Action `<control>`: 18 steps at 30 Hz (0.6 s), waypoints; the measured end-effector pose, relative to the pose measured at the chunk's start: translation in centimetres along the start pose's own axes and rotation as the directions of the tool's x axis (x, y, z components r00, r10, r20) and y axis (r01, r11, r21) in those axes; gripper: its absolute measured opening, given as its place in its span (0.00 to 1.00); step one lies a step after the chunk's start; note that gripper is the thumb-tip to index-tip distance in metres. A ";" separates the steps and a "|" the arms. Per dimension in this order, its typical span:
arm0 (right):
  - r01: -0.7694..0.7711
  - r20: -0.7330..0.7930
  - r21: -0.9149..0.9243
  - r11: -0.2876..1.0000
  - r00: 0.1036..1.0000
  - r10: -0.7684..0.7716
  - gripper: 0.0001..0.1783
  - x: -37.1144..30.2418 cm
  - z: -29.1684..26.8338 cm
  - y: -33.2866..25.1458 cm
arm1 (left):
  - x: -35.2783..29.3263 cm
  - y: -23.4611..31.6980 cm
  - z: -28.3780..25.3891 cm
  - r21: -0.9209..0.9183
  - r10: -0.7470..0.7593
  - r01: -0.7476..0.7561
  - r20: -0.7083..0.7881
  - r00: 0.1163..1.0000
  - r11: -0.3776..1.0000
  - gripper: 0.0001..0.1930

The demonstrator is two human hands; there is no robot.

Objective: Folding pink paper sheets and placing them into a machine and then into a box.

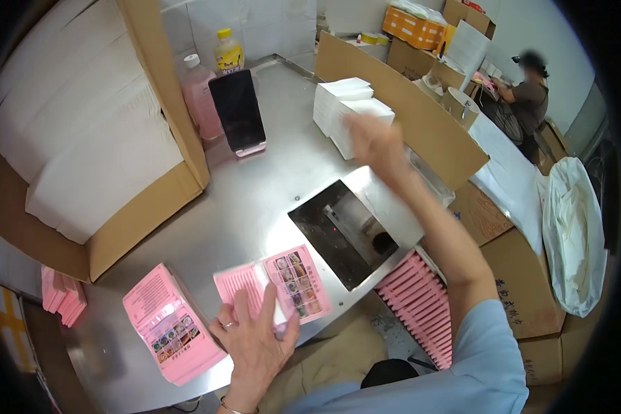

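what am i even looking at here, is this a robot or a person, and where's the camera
There's no robot: these are a person's bare hands, in one picture from a wide fisheye camera worn on the head, looking down, so straight edges bend near the rim.

The left hand has its fingers spread on an unfolded pink printed wrapper. The right hand, blurred, is at the stacks of white folded tissues; whether it grips any is unclear.

Also on the metal table are a pile of pink printed packaging, a smartphone on a stand and a big cardboard box holding white stacks. Another person sits at the far right.
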State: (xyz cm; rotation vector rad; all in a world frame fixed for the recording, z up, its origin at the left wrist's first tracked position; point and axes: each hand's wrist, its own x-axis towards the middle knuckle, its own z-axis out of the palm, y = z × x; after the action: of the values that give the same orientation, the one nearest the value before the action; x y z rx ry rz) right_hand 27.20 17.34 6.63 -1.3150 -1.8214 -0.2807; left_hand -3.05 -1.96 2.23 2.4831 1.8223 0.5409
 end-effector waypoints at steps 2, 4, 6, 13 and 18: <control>0.053 -0.128 -0.003 0.999 0.990 -0.053 0.13 6.1 0.1 5.0 | 0.6 0.1 0.3 0.006 0.034 -0.034 -0.033 0.999 0.999 0.27; 0.030 -0.085 0.004 1.000 0.996 -0.029 0.18 9.3 1.9 9.8 | 0.4 0.1 0.4 -0.073 0.057 -0.054 0.041 0.998 0.996 0.28; 0.111 0.205 -0.194 0.975 0.976 -0.070 0.27 9.9 5.5 15.5 | 0.4 0.1 0.6 -0.075 0.070 -0.064 0.080 0.994 0.995 0.28; -0.290 0.297 -0.270 0.918 0.882 0.366 0.30 3.8 0.9 7.2 | 0.5 0.1 0.4 -0.037 0.089 -0.087 0.078 0.993 0.996 0.28; -0.228 0.138 0.151 0.962 0.968 0.208 0.22 0.1 -4.6 3.5 | 1.0 0.2 0.6 0.011 0.070 -0.070 0.013 0.997 0.997 0.33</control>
State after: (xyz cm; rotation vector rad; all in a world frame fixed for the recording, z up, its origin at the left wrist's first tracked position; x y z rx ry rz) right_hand 32.51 16.08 8.57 -1.4241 -1.7373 0.0703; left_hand -2.40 -1.00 1.95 2.5603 1.7454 0.5175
